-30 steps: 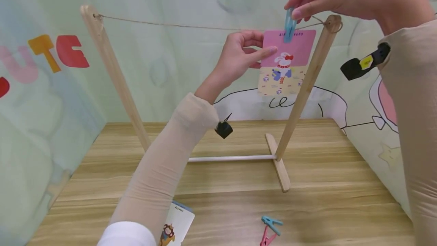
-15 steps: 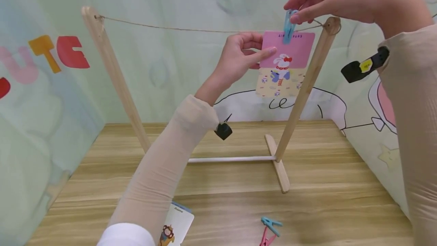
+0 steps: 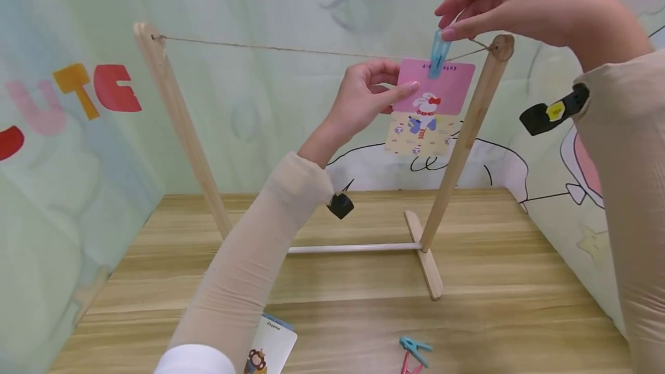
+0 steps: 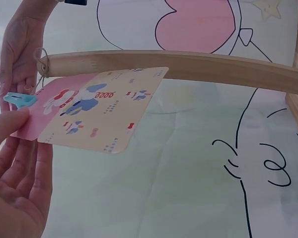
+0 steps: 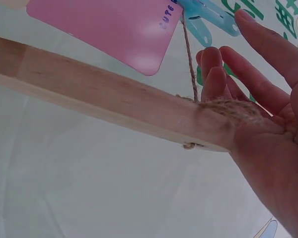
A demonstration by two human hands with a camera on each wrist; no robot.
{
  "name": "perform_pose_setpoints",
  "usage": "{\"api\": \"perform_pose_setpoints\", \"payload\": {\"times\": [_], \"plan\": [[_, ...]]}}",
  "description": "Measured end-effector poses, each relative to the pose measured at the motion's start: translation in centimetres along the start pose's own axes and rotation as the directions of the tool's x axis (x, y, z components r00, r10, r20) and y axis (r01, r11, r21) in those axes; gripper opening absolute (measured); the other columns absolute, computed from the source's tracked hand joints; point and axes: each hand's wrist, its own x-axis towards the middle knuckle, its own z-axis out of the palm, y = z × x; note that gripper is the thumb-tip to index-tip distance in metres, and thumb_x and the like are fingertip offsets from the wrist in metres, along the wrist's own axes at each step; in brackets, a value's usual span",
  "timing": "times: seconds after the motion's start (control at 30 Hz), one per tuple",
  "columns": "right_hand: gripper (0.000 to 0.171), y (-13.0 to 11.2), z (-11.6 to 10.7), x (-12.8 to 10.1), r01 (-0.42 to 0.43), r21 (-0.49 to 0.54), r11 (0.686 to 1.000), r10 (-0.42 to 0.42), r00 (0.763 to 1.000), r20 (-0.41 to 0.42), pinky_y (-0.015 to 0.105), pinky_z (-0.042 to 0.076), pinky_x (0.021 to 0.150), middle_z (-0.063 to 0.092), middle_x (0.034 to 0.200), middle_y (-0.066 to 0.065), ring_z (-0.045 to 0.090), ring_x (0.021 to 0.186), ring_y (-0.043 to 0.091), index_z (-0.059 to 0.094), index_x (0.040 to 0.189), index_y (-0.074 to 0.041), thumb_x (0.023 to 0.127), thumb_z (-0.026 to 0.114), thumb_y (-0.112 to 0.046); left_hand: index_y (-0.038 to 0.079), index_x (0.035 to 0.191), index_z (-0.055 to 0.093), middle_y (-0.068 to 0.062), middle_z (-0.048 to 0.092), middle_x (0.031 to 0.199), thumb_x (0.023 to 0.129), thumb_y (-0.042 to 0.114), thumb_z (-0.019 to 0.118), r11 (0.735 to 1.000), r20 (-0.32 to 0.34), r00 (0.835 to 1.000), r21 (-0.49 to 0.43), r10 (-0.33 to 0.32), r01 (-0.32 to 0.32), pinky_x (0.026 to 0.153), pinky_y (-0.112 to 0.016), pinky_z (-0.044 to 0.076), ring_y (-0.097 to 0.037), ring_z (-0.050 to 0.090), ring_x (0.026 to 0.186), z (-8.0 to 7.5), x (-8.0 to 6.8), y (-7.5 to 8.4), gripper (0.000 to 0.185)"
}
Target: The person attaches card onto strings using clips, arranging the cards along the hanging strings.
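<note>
The top of a blue clothespin (image 3: 438, 52) is pinched between the thumb and fingers (image 3: 453, 32) of the right hand (image 3: 511, 2), just beside the head of the right wooden post (image 3: 464, 137). The clothespin is clipped over a twine line (image 3: 291, 49) and onto the upper edge of a pink and cream card (image 3: 430, 106), which hangs from the line close to that post. The card's left edge is pinched between the thumb and fingers (image 3: 400, 92) of the left hand (image 3: 366, 97), raised on the far side from the post. In the left wrist view, the card is seen tilted under the post, printed with small cartoon figures, its corners rounded.

The post is carried on a flat wooden foot (image 3: 425, 261) resting on a pale wood-grain table (image 3: 519, 305). From the foot a thin white rod (image 3: 353, 247) is run toward a second leaning post (image 3: 182, 126), where the twine is tied. The table is enclosed by a pale green fabric backdrop (image 3: 260, 108) printed with coloured letters (image 3: 96, 88) and outlined cartoon drawings.

Well in front of the post's foot, at the table's near edge, a blue clothespin and a pink one (image 3: 414, 354) are laid together, and another card (image 3: 270, 345) is partly covered by the left beige sleeve (image 3: 249, 270).
</note>
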Motion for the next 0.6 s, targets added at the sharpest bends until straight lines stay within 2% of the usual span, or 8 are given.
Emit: {"api": "perform_pose_setpoints", "payload": {"times": [0.2,0.43,0.6], "plan": [[0.038,0.3,-0.2,-0.4,-0.020,0.058,0.998,0.023,0.999,-0.045,0.011,0.047,0.078,0.068,0.111,0.003,0.061,0.098,0.018,0.067,0.123,-0.009,0.089,0.078,-0.018,0.001,0.113,0.067,-0.009,0.071,0.100,0.090,0.012,0.075,1.000,0.003,1.000,-0.011,-0.012,0.012,0.072,-0.035,0.059,-0.025,0.070,0.082,0.0,0.1,0.1,0.027],[0.035,1.1,-0.5,-1.0,0.027,0.131,0.991,-0.016,0.996,-0.087,0.010,0.049,0.077,0.068,0.111,0.003,0.060,0.095,0.017,0.068,0.121,-0.006,0.088,0.077,-0.008,-0.001,0.112,0.066,-0.010,0.070,0.101,0.089,0.009,0.076,0.999,0.018,0.999,-0.046,-0.027,0.027,0.076,-0.035,0.060,-0.025,0.070,0.083,0.2,0.2,-0.1,0.027],[0.036,1.2,-0.8,-1.4,0.052,0.180,0.982,-0.034,0.994,-0.104,0.012,0.049,0.077,0.068,0.110,0.006,0.064,0.091,0.015,0.067,0.120,-0.002,0.086,0.078,-0.003,-0.001,0.111,0.066,-0.011,0.070,0.100,0.089,0.009,0.076,0.999,0.023,1.000,-0.033,-0.005,0.006,0.076,-0.035,0.060,-0.027,0.070,0.082,0.0,0.2,-0.1,0.026]]}}
